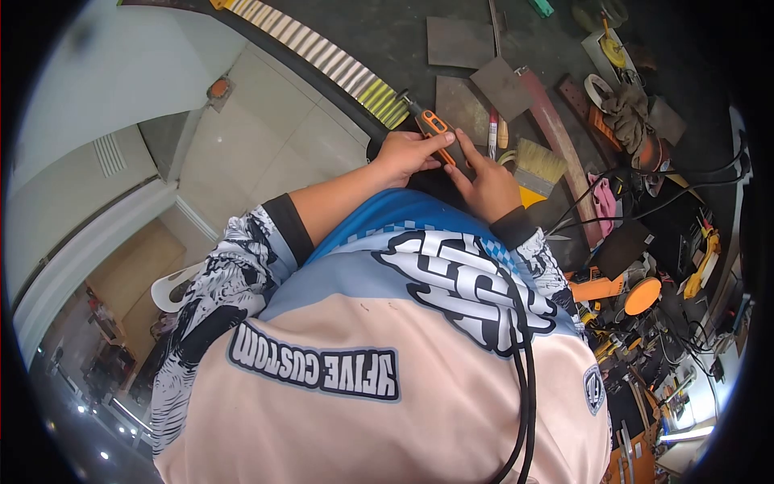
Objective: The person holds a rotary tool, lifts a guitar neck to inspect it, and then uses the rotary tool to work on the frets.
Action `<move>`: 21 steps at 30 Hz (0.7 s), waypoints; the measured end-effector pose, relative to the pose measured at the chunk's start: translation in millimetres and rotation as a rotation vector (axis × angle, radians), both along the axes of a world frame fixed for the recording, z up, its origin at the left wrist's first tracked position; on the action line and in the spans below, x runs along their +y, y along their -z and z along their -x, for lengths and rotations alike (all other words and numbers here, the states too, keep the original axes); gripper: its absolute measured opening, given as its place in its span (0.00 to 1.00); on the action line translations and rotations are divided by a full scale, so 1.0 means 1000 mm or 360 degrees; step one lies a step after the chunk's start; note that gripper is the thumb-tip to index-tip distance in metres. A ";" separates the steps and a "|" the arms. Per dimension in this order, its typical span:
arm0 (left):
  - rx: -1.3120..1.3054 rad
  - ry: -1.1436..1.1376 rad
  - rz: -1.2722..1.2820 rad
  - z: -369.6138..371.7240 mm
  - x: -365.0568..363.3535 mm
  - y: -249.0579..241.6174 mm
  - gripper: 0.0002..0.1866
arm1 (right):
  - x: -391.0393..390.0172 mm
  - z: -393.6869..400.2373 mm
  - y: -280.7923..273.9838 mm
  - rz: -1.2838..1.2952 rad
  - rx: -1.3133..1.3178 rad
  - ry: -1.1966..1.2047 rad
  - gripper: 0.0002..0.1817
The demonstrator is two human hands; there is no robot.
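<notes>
Both hands meet on one tool, held just above the blue collar of the jersey. The left hand is curled round the lower part of its handle, thumb laid along the orange side; those fingers are closed on it. The right hand comes in from four o'clock with its fingers bent and the tips pressed to the handle's other side, more a pinch than a full grip.

The tool is a short thing with an orange and dark grey handle and a thin metal tip pointing toward ten o'clock. Whether it is a knife or a driver I cannot tell.

Counting outward: one brush with pale bristles sits just beside the right hand at two o'clock, and two slim handled tools stand between it and the held tool. Three flat dark plates lie at twelve o'clock on the floor. One long rusty bar runs from twelve toward four. One ribbed strip slants away at eleven. One heap of worn gloves lies at two, and one orange power tool sits at four among black cables.

The right side is crowded with clutter up to the edge of view. To the left, from seven to ten o'clock, pale tile lies open, with one white chair at eight.
</notes>
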State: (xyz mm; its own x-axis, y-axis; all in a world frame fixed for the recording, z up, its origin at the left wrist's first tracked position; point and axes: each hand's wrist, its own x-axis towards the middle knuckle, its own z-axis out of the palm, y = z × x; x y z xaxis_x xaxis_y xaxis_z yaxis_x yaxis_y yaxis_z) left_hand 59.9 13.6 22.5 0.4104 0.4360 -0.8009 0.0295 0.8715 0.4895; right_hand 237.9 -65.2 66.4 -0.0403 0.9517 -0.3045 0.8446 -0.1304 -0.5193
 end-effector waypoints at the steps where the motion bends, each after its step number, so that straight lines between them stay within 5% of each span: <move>1: -0.0012 0.0006 -0.0005 0.001 -0.001 -0.002 0.23 | -0.002 0.001 -0.002 -0.0015 -0.0018 -0.0010 0.39; 21: -0.0250 -0.0003 0.0227 0.044 -0.038 0.019 0.21 | -0.035 0.030 -0.009 -0.0060 -0.0184 -0.0210 0.40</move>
State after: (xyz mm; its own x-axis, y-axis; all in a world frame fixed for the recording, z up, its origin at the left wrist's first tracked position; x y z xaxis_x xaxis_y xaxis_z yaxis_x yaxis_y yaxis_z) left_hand 15.5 -24.9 4.0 0.5342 0.3239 -0.7809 -0.0393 0.9322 0.3598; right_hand 208.0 -99.7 75.6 -0.1323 0.9513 -0.2786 0.9073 0.0031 -0.4204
